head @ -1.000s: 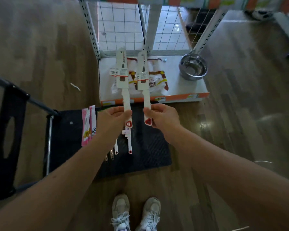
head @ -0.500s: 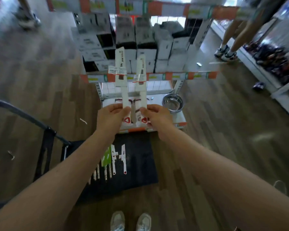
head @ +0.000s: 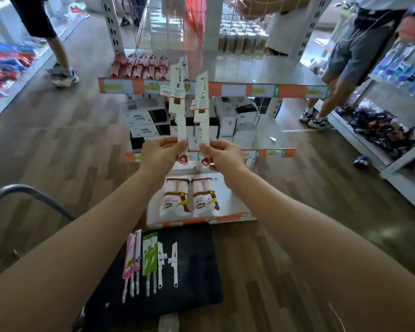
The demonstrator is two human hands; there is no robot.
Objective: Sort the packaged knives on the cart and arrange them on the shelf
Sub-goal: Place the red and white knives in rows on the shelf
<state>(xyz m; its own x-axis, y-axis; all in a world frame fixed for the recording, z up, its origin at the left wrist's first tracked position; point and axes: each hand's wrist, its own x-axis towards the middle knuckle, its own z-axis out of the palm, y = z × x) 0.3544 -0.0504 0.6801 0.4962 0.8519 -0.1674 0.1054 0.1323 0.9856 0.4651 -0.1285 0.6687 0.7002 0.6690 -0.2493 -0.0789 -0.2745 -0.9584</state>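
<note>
Hands are both raised in front of the shelf unit (head: 216, 88), each one pinching a packaged knife by the lower end of its handle. Your left hand (head: 159, 154) is closing thumb and fingers around the left white knife (head: 177, 109), which is standing upright with its red-tipped handle end showing just below your grip. Your right hand (head: 225, 155) is gripping the right white knife (head: 201, 109) the same way, also upright. The two packs are sitting side by side, near each other but not touching, their blade ends overlapping the orange-and-white price strip of the shelf unit's upper shelf.

Behind the knives, the middle shelf is carrying stacked black-and-white boxes (head: 228, 116). On the upper shelf, toward its left end, a row of red-and-white packets (head: 139, 67) is standing. On the lowest shelf, two white wrapped bundles (head: 189, 198) are lying side by side.

Below the shelf unit, nearest you, the black cart deck (head: 194, 271) is holding the remaining knives in a row: pink-carded knives (head: 132, 257) furthest left, green-carded knives (head: 150, 257) next, then two more white knives (head: 167, 262). The cart's grey handle bar (head: 31, 195) is curving up to the left of the deck.

Other people's legs are standing on the wood floor (head: 70, 140) on either side of the shelf unit.
</note>
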